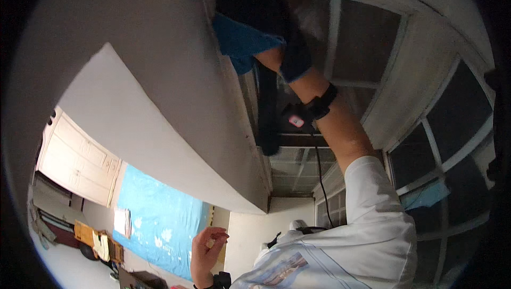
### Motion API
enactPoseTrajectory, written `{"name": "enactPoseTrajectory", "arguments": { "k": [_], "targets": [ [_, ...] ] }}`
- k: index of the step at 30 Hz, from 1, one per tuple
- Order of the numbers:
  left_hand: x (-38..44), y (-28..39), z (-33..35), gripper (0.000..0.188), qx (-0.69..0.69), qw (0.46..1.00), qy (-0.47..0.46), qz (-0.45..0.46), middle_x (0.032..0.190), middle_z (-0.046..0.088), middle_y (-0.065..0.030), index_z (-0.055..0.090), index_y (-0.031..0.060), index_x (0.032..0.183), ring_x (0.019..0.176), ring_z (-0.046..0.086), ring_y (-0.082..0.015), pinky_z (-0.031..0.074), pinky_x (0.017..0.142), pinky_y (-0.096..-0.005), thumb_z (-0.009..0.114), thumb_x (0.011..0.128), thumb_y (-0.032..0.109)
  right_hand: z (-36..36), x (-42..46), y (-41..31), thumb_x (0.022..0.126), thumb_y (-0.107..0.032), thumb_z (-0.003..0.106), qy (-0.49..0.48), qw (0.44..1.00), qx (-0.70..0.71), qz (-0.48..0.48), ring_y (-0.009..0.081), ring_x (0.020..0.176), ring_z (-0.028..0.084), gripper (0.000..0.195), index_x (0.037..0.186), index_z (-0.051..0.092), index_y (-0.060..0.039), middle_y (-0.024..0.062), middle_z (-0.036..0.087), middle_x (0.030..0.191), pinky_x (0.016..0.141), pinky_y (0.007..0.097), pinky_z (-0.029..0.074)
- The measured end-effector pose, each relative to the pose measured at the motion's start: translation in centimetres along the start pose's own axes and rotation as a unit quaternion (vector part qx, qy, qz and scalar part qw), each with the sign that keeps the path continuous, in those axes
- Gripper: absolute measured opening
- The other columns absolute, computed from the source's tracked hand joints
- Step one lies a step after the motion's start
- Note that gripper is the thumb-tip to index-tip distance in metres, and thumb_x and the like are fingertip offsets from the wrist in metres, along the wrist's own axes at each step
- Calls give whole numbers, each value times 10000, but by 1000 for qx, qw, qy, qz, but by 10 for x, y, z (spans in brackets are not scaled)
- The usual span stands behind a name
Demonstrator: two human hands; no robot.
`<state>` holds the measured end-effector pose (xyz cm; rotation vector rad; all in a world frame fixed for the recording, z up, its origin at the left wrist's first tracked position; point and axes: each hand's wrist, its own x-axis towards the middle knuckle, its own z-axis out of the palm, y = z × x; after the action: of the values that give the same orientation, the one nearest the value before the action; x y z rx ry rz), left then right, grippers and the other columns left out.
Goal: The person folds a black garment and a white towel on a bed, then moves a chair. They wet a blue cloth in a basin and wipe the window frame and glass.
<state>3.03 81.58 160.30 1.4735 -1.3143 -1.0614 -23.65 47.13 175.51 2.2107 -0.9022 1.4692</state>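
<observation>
My right arm reaches up and away towards the window. My right hand (271, 58) is mostly covered by a dark blue cloth item (247, 39) with a brighter blue part, bunched around it; the fingers are hidden. A black strap with a small device (296, 121) sits on the right forearm, and a cable runs from it towards my shirt. A long, dark, fuzzy item (268, 117) hangs below the cloth. My left hand (208, 249) is low at the left, its fingers loosely curled around nothing, with a black device at its wrist.
Framed window panes (359, 41) rise before me and at the right (455, 109). A pale wall (159, 129) runs along the left. Beyond its edge are a bed with a light blue cover (159, 217), a cream cabinet (76, 157) and a wooden chair (113, 249).
</observation>
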Motion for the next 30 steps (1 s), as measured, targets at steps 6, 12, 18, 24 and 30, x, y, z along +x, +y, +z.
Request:
{"name": "enactPoseTrajectory", "arguments": {
  "k": [6,12,18,24,30],
  "targets": [
    [13,3,10,144,16,999,-23,20,840,693,-110,632,-52,984,756,650,-160,517,692,-271,617,841,-57,-6,-29,-15,892,-374,647,-198,950,127,206,331,1169,545,533,1287,557,-27,204,583,1253,1004,403,439],
    [10,-7,16,141,13,998,-43,37,858,686,-109,632,-38,990,763,650,-168,509,696,-263,633,849,-50,27,-164,-44,877,-369,673,-221,896,236,303,347,1180,540,541,1286,559,-35,206,585,1241,1019,419,433],
    [15,-1,24,138,26,995,-89,44,852,680,-91,631,-22,994,780,655,-164,508,698,-265,633,859,-49,80,-262,-34,929,-236,617,-209,978,-12,-15,301,1056,609,283,1177,619,-99,153,635,1129,923,394,504],
    [3,-5,21,140,39,994,-94,44,855,686,-99,630,-23,990,766,656,-176,513,702,-271,631,852,-52,47,-195,-41,948,-179,586,-115,941,260,182,232,932,621,100,1007,618,-105,117,627,958,848,377,521],
    [10,-3,19,157,20,994,-101,30,883,694,-96,636,-32,1006,780,642,-143,508,725,-266,624,852,-59,61,-157,-42,977,-188,533,-317,927,46,196,228,934,613,145,1028,616,-81,113,631,990,853,379,506]
  ]
}}
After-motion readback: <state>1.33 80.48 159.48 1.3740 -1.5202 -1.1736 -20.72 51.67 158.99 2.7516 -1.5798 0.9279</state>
